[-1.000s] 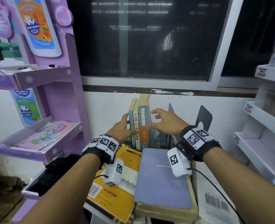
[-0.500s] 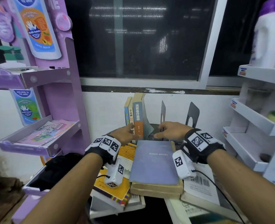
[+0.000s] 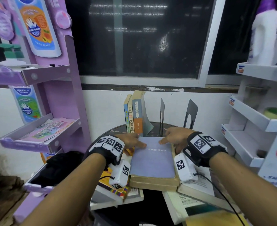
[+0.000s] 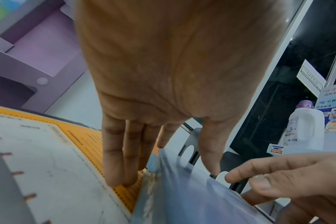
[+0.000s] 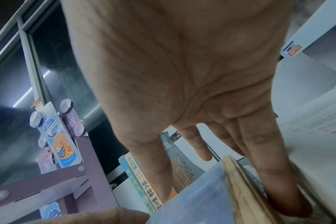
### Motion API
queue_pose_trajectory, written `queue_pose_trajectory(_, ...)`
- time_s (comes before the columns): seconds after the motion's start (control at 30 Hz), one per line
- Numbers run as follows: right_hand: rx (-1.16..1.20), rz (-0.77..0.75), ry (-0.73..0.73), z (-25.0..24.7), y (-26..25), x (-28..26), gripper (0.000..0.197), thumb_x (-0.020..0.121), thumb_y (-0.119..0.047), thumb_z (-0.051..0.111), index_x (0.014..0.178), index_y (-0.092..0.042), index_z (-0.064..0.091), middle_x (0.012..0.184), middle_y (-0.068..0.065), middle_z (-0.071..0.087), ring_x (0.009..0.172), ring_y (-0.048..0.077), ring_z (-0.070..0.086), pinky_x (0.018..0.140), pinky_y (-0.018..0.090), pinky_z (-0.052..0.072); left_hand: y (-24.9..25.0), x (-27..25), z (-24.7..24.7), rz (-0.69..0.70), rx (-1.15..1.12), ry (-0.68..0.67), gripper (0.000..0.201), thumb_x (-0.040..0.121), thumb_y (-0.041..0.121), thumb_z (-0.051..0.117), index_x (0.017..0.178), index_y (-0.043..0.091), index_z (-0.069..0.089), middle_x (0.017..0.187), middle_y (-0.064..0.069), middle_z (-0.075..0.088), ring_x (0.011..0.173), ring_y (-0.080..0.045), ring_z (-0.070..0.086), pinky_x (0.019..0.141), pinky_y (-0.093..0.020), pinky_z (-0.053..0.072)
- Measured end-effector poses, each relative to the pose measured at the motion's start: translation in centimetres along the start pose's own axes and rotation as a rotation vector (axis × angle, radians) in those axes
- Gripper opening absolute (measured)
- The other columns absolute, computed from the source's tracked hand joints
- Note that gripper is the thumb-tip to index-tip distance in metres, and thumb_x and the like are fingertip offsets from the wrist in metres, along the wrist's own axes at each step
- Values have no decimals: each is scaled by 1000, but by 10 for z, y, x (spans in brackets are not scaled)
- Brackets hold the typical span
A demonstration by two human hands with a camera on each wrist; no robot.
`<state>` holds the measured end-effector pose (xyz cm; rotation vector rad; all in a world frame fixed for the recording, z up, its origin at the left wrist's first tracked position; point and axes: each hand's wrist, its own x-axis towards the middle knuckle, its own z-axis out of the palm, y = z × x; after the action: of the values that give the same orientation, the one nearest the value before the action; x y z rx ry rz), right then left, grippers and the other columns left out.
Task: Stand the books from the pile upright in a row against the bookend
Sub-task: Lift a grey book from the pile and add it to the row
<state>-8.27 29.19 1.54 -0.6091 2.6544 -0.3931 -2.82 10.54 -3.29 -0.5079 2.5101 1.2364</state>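
Observation:
Three books (image 3: pixel 133 115) stand upright at the back of the table, leaning on a grey bookend (image 3: pixel 162 111); a second bookend (image 3: pixel 190 113) stands further right. A thick lavender-covered book (image 3: pixel 152 162) lies flat on top of the pile. My left hand (image 3: pixel 135 144) holds its far left corner, thumb on the cover, fingers down the side onto an orange book (image 3: pixel 113 180). My right hand (image 3: pixel 170 141) holds the far right corner, thumb on the cover, fingers down the page edge. The left wrist view shows that hand (image 4: pixel 163 171) on the book (image 4: pixel 192 197); the right wrist view shows the other hand (image 5: pixel 220 189) on it (image 5: pixel 197 201).
A purple display rack (image 3: pixel 53 95) stands close on the left, with a black cloth (image 3: pixel 61 165) on its lowest shelf. White shelving (image 3: pixel 248 115) stands on the right. More flat books (image 3: pixel 199 190) lie at the near right of the round dark table (image 3: pixel 116 129).
Both hands left the upright books and came down and back onto the far corners of the lavender book. The upright row stays standing on its own.

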Motion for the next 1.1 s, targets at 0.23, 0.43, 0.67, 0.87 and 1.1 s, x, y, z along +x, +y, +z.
queue_pose_trajectory(0.23, 20, -1, -5, 1, 4, -2, 64, 90, -40, 63, 131, 6, 50, 113, 17, 60, 76, 20, 54, 81, 32, 49, 3, -2, 9, 10, -26, 8, 35, 86, 33, 69, 111, 18, 50, 127, -12, 58, 115, -32, 58, 91, -47, 53)
queue_pose_trajectory(0.43, -25, 6, -67, 4, -3, 0, 67, 78, -33, 78, 129, 1, 52, 123, 18, 62, 62, 20, 55, 66, 33, 48, 2, -6, 7, 8, -9, 24, 33, 86, 30, 69, 110, 15, 53, 125, -11, 58, 115, -30, 58, 90, -44, 54)
queue_pose_trajectory(0.67, 124, -2, -38, 6, 3, 1, 73, 73, -16, 83, 132, 9, 48, 128, 28, 56, 61, 23, 52, 71, 36, 46, 2, -11, 7, 18, -64, 46, 30, 91, 20, 63, 118, 13, 52, 125, -11, 59, 115, -30, 58, 93, -46, 53)
queue_pose_trajectory(0.87, 238, 2, 15, 7, 10, 0, 71, 70, -7, 84, 131, 7, 50, 114, 23, 63, 62, 27, 57, 85, 48, 53, -2, -14, 4, 72, -216, 42, 46, 92, 9, 61, 134, 21, 44, 123, -10, 61, 100, -29, 62, 86, -45, 54)
queue_pose_trajectory(1.1, 391, -40, 154, 6, 8, -2, 94, 59, -6, 91, 141, -11, 45, 121, 7, 56, 84, 25, 63, 76, 40, 58, -9, -16, -5, 205, -402, 113, 55, 87, 1, 65, 134, 18, 42, 102, -8, 68, 94, -27, 66, 87, -47, 54)
